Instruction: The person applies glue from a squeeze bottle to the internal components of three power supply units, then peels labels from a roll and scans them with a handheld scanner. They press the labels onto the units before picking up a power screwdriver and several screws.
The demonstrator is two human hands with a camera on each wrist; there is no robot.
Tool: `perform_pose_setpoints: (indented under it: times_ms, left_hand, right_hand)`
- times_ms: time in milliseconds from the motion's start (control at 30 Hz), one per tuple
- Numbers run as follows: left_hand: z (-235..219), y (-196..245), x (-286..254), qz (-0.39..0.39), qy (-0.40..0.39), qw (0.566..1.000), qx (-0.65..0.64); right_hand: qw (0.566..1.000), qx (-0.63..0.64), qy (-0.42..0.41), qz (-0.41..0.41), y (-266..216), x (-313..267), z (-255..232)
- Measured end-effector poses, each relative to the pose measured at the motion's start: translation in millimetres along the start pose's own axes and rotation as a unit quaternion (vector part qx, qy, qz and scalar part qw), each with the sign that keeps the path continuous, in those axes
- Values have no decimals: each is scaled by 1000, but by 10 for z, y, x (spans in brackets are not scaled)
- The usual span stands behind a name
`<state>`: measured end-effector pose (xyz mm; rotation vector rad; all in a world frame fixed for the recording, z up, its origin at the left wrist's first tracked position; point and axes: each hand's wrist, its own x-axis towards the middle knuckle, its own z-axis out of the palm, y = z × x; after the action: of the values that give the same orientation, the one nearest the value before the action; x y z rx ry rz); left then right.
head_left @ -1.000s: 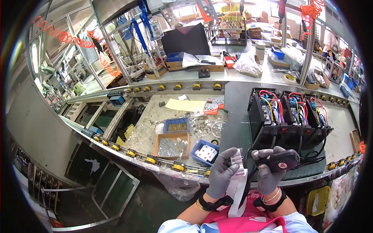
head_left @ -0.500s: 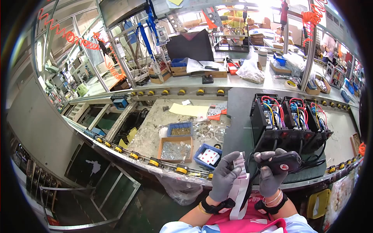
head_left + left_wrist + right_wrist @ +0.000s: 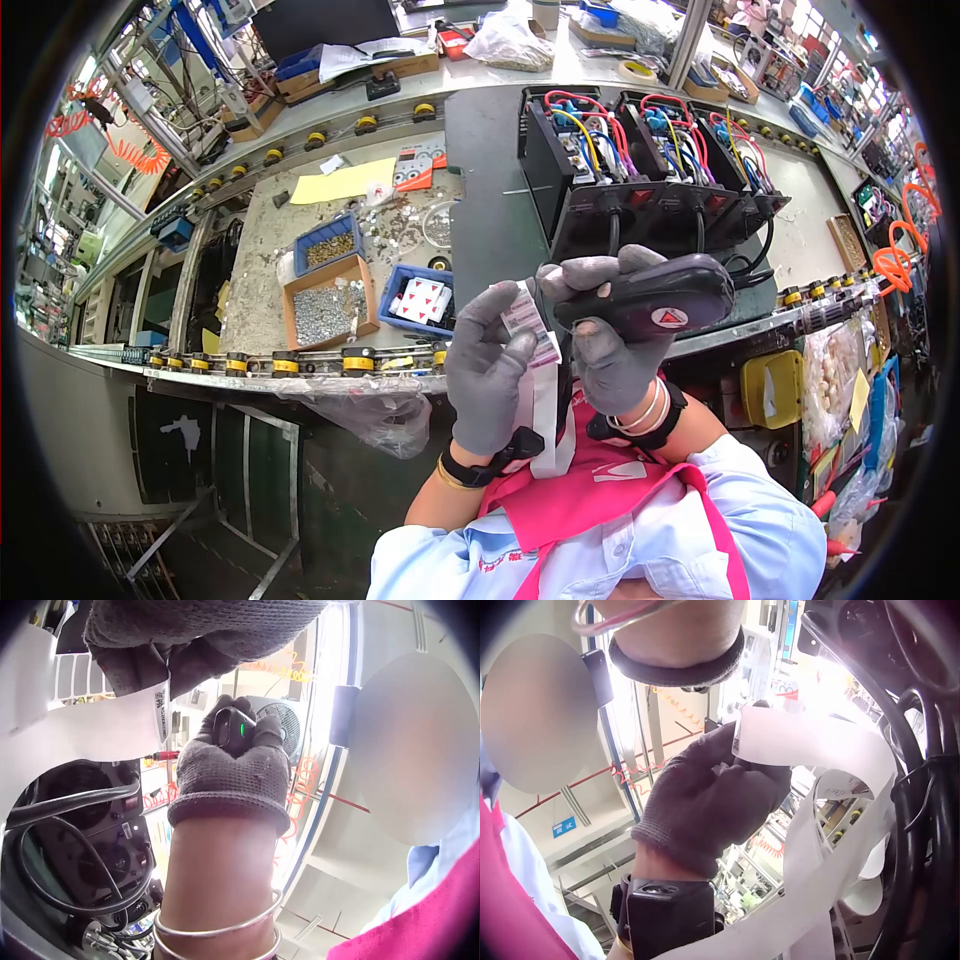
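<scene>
In the head view my gloved left hand (image 3: pixel 484 372) pinches a long white strip of printed labels (image 3: pixel 531 327) between thumb and fingers. Its blank backing hangs down over the pink apron and loops loosely in the right wrist view. Close beside it, my gloved right hand (image 3: pixel 618 375) grips a rounded black handheld device (image 3: pixel 652 303) bearing a red triangle emblem. The device's end shows a small green light in the left wrist view. Behind the hands stand black electrical boxes (image 3: pixel 547 165) with open tops and red, yellow and blue wires.
Left of the hands lie a blue bin (image 3: pixel 388 318) of white cards with red triangles, a cardboard box (image 3: pixel 288 322) of small metal parts and a blue bin (image 3: pixel 303 262) of brass-coloured parts. Rollers line the bench's front edge. A yellow bin (image 3: pixel 785 388) hangs at the right.
The head view has tilted down and turned right, so the hands and boxes sit higher and farther left in it. Both hands keep hold of the label strip and the black device.
</scene>
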<state>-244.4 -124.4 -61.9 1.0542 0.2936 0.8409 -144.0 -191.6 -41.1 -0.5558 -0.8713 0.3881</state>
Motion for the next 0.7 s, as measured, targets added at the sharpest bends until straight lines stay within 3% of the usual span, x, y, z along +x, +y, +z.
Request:
perform_pose_setpoints:
  times_ms: [500, 600, 700]
  left_hand:
    - [-26, -135, 48, 18, -41, 999, 2]
    - [-21, -102, 48, 5, -32, 994, 105]
    - [-56, -220, 44, 31, -42, 998, 38]
  right_hand:
    - [998, -54, -20, 11, 50, -41, 19]
    - [998, -59, -38, -1, 95, -42, -17]
    - [997, -64, -47, 4, 97, -55, -35]
